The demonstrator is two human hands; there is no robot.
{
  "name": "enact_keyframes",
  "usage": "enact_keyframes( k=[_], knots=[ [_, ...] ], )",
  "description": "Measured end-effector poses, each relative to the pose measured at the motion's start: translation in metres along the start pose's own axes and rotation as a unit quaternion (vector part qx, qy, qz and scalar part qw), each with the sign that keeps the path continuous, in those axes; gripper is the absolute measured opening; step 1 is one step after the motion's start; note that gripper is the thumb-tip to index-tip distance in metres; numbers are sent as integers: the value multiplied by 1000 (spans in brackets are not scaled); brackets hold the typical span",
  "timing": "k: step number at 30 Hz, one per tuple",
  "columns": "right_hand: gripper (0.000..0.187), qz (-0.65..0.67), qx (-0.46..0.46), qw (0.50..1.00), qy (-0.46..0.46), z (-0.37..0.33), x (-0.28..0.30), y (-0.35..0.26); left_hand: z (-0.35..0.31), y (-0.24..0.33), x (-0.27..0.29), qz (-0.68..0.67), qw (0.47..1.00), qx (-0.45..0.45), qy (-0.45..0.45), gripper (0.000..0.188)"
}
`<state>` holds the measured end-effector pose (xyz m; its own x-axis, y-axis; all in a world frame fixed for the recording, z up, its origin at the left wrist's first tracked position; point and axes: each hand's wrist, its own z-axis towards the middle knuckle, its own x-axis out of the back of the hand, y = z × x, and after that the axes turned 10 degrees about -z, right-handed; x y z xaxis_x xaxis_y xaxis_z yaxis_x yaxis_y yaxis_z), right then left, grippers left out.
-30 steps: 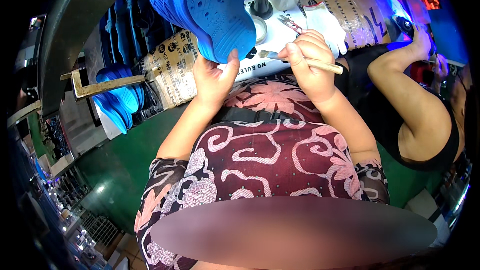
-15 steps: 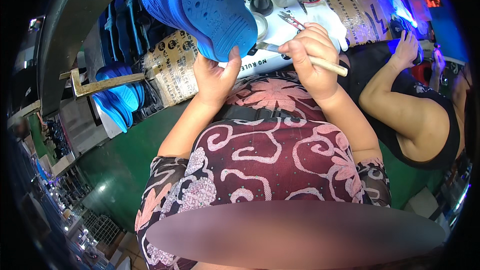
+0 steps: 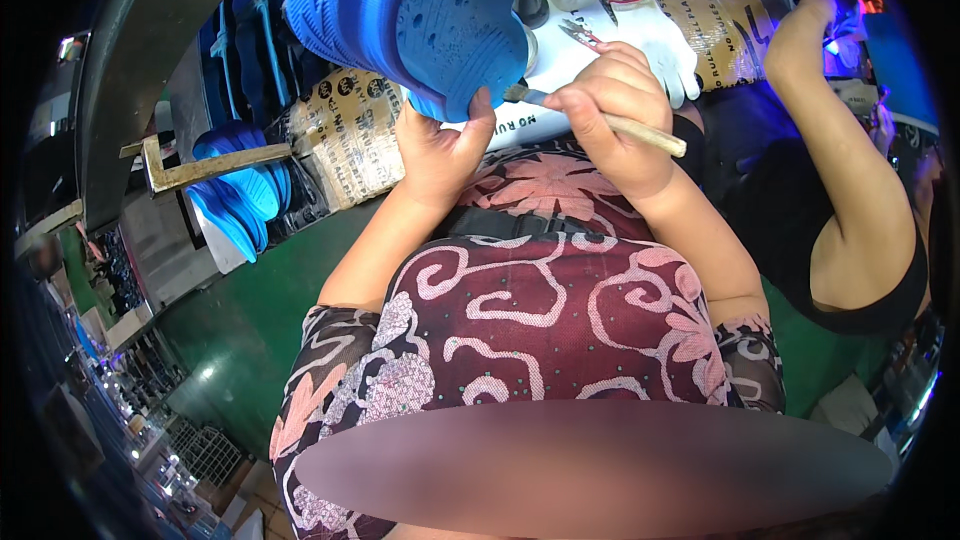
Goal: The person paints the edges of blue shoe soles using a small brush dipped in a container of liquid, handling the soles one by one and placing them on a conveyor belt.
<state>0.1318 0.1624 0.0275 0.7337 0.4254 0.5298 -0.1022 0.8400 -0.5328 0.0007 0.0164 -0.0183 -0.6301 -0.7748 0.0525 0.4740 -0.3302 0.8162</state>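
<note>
Above the person's patterned lap, a blue foam shoe sole (image 3: 420, 25) is held tilted, its dotted underside facing the camera. The left hand (image 3: 440, 145) props the sole from below, its grip pinching the lower edge between thumb and fingers. Just right of the sole, the right hand (image 3: 615, 115) is closed around a wooden-handled brush (image 3: 610, 122), the tip touching the sole's lower right rim. The likely risk: with only a thumb pinch at one edge, brush pressure could twist the sole out of the left hand, or the tip could stray off the rim onto the left thumb beside it. Both forearms rise from the lap, elbows bent, wrists angled inward toward the sole. Behind the sole, on the white surface (image 3: 560, 60), lie a white glove (image 3: 660, 35) and small pliers (image 3: 578, 34). Left of the sole, more blue soles (image 3: 235, 190) are stacked. To its right, another person's bare arm (image 3: 850, 160) reaches up.
</note>
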Motion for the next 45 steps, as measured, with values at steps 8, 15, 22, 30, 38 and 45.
enact_keyframes(
  k=[8, 15, 22, 30, 38, 45],
  knots=[
    [26, 19, -26, 999, -21, -1, 7, -2, -1, -6, 2, 22, 999, -12, -21, 30],
    [23, -6, 0, 1000, -10, 1, 2, 2, 5, 2, 3, 69, 993, -56, -72, 45],
    [22, -16, 3, 1000, 2, -4, 11, 5, 2, -10, 9, 124, 985, -86, -85, 55],
    [31, -5, -132, 990, 49, -12, 34, 15, 37, 36, 18, -32, 987, 155, -9, 45],
    [28, 11, -198, 973, 116, -32, 38, 32, 84, 98, 40, -346, 799, 452, -195, 83],
    [28, -10, -247, 962, 118, -51, 37, 35, 214, 105, -102, -329, 807, 341, -353, 63]
  ],
)
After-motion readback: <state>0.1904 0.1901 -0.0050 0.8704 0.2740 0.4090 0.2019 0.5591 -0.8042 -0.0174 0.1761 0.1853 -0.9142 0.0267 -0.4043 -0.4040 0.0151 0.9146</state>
